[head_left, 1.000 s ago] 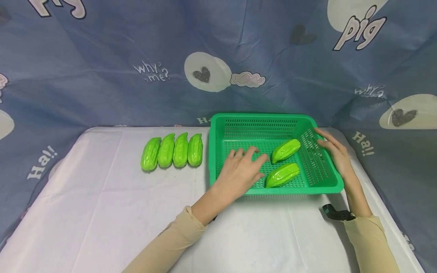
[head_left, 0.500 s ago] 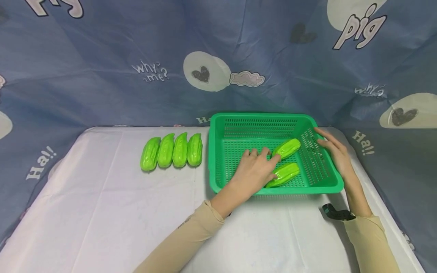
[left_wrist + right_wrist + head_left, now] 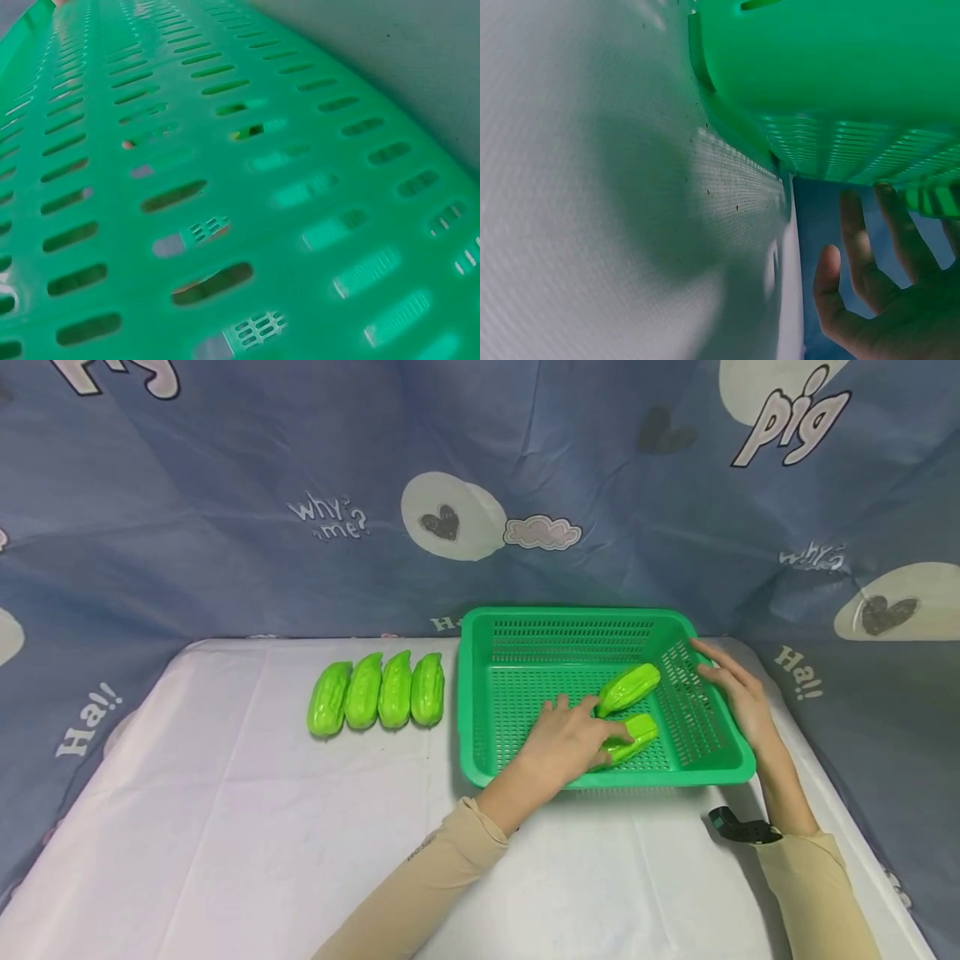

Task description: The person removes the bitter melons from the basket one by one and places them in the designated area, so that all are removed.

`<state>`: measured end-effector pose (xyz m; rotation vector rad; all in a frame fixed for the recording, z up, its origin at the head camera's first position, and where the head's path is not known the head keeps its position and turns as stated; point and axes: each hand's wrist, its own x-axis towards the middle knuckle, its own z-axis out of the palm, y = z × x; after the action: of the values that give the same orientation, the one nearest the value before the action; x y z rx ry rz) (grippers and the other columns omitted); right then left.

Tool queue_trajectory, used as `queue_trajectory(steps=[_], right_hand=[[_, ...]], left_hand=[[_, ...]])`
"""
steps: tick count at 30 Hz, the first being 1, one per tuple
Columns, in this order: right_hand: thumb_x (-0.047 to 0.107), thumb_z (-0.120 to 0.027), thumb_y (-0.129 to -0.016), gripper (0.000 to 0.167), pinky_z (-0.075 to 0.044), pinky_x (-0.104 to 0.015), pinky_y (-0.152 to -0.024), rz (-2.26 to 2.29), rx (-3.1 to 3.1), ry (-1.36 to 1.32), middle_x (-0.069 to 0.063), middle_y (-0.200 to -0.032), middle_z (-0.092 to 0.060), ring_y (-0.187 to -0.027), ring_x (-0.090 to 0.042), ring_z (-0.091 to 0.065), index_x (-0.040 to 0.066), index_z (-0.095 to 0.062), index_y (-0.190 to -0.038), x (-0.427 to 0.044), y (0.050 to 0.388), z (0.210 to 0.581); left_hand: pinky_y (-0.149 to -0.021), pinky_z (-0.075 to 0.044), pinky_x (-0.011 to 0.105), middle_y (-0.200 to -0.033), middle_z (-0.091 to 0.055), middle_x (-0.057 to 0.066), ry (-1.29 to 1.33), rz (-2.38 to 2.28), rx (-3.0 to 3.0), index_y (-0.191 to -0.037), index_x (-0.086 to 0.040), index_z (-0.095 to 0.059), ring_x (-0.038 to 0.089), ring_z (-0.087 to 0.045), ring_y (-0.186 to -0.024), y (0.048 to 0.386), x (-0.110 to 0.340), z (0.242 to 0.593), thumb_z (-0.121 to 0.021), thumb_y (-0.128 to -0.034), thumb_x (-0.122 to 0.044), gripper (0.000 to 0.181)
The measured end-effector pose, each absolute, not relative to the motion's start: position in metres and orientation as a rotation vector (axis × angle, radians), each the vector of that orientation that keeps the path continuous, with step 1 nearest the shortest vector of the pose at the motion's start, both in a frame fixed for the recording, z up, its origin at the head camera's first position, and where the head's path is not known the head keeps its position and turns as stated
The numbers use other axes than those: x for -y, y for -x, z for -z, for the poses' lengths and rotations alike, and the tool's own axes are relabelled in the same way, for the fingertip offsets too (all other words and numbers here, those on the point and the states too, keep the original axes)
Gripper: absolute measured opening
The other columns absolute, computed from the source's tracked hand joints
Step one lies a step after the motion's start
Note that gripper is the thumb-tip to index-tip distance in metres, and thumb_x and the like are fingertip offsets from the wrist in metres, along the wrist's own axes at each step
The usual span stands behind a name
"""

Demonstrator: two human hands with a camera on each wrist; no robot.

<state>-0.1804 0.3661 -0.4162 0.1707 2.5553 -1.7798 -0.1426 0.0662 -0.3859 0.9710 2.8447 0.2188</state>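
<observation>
Inside the green basket (image 3: 525, 779) lie two bright green ridged gourds. My left hand (image 3: 558, 743) reaches over the near rim, its thumb and fingers around the left part of the nearer gourd (image 3: 637, 739) and covering part of it. The farther gourd (image 3: 628, 688) lies just beyond those fingers. My right hand (image 3: 742, 702) rests with extended fingers against the basket's right side; the right wrist view shows that hand (image 3: 900, 292) with spread fingers touching the basket (image 3: 825, 67). Perforated basket wall (image 3: 285, 247) fills most of the left wrist view, hiding the left hand.
Several more green gourds (image 3: 395, 690) stand in a side-by-side row on the white-covered table (image 3: 262, 843), left of the basket. A blue printed cloth (image 3: 337, 460) hangs behind the table. A dark strap piece (image 3: 742, 828) sticks out at the right wrist.
My left hand has moved right and nearer within the basket, from beside the gourds onto the nearer one, which has shifted slightly. My right hand has stayed at the basket's side.
</observation>
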Motion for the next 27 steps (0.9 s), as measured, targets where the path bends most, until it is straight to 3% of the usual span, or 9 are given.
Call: queue_trajectory(steps=[4,7,11,14,18,23,27], right_hand=[[0.044,-0.054,-0.111,0.052,-0.057,-0.02,-0.076,1.764,-2.566,-0.164,0.004,-0.163,-0.047,-0.098,0.0,-0.067,0.04,-0.047,-0.163,-0.3663,0.181,0.416],[0.045,-0.053,-0.112,0.052,-0.057,-0.02,-0.077,1.744,-2.578,-0.169,0.003,-0.165,-0.046,-0.099,0.001,-0.067,0.041,-0.046,-0.163,-0.3667,0.181,0.416],[0.044,-0.054,-0.112,0.052,-0.057,-0.02,-0.077,1.753,-2.566,-0.176,0.007,-0.16,-0.049,-0.099,0.001,-0.067,0.04,-0.046,-0.163,-0.3663,0.1802,0.4157],[0.044,-0.054,-0.112,0.052,-0.058,-0.02,-0.076,1.768,-2.551,-0.181,0.014,-0.152,-0.053,-0.098,0.001,-0.068,0.04,-0.046,-0.163,-0.3656,0.1798,0.4161],[0.043,-0.055,-0.112,0.052,-0.058,-0.02,-0.076,1.78,-2.545,-0.19,0.017,-0.149,-0.053,-0.098,0.001,-0.068,0.039,-0.047,-0.163,-0.365,0.1801,0.4169],[0.041,-0.055,-0.112,0.052,-0.057,-0.02,-0.075,1.809,-2.532,-0.182,0.017,-0.15,-0.053,-0.097,0.001,-0.068,0.038,-0.047,-0.163,-0.3658,0.1808,0.4174],[0.038,-0.056,-0.112,0.052,-0.057,-0.02,-0.072,1.868,-2.496,-0.159,0.02,-0.144,-0.054,-0.094,-0.001,-0.068,0.035,-0.048,-0.163,-0.3669,0.1804,0.4173]], left_hand=[[-0.11,-0.056,0.055,-0.148,-0.069,-0.005,-1.046,-0.289,-2.853,-0.13,-0.037,-0.072,0.032,-0.068,-0.128,0.1435,-0.0652,0.3857,-0.076,-0.0993,-0.04,0.031],[-0.095,-0.06,0.044,-0.119,-0.08,-0.009,-1.11,-0.327,-2.871,-0.119,-0.027,-0.075,0.022,-0.072,-0.105,0.144,-0.0645,0.3861,-0.079,-0.0994,-0.026,0.02],[-0.079,-0.057,0.036,-0.092,-0.077,-0.007,-1.142,-0.324,-2.921,-0.11,-0.02,-0.072,0.017,-0.065,-0.08,0.1435,-0.0634,0.3881,-0.074,-0.1002,-0.01,0.015],[-0.086,-0.06,0.042,-0.095,-0.075,-0.004,-1.113,-0.271,-2.96,-0.121,-0.021,-0.065,0.02,-0.066,-0.084,0.1422,-0.063,0.3894,-0.069,-0.102,-0.005,0.025],[-0.092,-0.057,0.041,-0.115,-0.075,0.001,-1.052,-0.179,-3.002,-0.14,-0.03,-0.063,0.025,-0.067,-0.099,0.1406,-0.0624,0.3897,-0.068,-0.1027,-0.007,0.045],[-0.084,-0.048,0.035,-0.127,-0.072,0.004,-1.02,-0.112,-3.057,-0.137,-0.035,-0.072,0.026,-0.064,-0.107,0.14,-0.0618,0.3899,-0.074,-0.1,-0.011,0.044],[-0.08,-0.046,0.034,-0.132,-0.07,0.006,-1.038,-0.086,-3.114,-0.136,-0.035,-0.071,0.027,-0.064,-0.107,0.1401,-0.0621,0.3903,-0.07,-0.1026,-0.013,0.04]])
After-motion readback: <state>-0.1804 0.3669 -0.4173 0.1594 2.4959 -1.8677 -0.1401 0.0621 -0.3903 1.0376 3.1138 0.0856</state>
